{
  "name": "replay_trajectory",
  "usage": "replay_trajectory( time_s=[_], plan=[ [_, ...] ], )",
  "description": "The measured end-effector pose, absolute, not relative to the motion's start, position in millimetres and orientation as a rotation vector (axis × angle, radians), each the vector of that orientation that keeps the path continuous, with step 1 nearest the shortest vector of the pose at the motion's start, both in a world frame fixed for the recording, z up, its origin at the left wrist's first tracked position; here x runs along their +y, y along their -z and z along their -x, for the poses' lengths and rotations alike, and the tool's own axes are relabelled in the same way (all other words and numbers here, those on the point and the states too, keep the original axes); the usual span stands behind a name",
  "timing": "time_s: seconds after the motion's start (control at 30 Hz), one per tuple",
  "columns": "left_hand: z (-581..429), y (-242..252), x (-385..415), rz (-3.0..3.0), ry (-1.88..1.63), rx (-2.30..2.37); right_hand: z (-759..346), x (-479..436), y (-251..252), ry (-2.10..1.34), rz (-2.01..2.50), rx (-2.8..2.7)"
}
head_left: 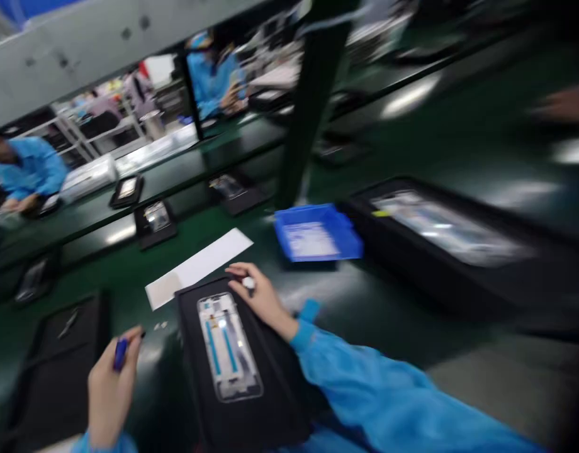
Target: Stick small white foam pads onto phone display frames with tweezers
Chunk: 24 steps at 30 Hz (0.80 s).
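A black fixture tray (pixel 195 371) lies in front of me with a phone frame (pixel 228 346) seated in it, blue strips showing along its middle. My right hand (pixel 261 296) rests on the tray's far right corner, its fingers curled and pinched on a small white piece (pixel 248 284). My left hand (pixel 111 384) hovers left of the tray, closed round a small blue tool (pixel 120 353) that points toward the tray. Two tiny white bits (pixel 160 326) lie on the green mat between the left hand and the tray.
A white paper strip (pixel 195 267) lies beyond the tray. A blue bin (pixel 318 233) sits further back, a long black tray (pixel 440 233) with parts to its right, another black tray (pixel 58 352) at left. Black fixtures ride the conveyor (pixel 143 207). People in blue coats (pixel 29 167) work across it.
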<state>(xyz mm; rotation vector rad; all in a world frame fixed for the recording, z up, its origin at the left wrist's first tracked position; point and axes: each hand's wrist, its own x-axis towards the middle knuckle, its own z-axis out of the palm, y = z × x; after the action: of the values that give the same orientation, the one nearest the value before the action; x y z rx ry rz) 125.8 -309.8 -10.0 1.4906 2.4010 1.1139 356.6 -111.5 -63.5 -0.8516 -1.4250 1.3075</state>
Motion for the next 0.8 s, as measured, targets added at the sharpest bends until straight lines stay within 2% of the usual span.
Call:
replay_trajectory(
  time_s=[0.1,0.2,0.37,0.53,0.8],
  plan=[
    [-100.4,-5.5,-307.6,-1.263,-0.984,2.764,-356.3,-111.4,69.0,-1.375,0.860,-1.428],
    [-82.5,0.4,-302.2,-1.310,-0.703,2.835,-354.5,-110.2,75.8,-1.361,0.903,-1.499],
    [-86.8,17.5,-298.4,-1.334,-0.498,2.796,-357.9,-117.0,68.7,-1.114,1.014,-1.613],
    [-101.1,20.6,-290.7,-1.503,-0.424,2.639,-357.1,-124.0,37.5,-0.880,1.025,-1.697],
    [-112.6,32.8,-275.6,-1.642,-0.257,2.514,-347.2,-135.6,7.9,-1.031,0.886,-1.892]
  ],
)
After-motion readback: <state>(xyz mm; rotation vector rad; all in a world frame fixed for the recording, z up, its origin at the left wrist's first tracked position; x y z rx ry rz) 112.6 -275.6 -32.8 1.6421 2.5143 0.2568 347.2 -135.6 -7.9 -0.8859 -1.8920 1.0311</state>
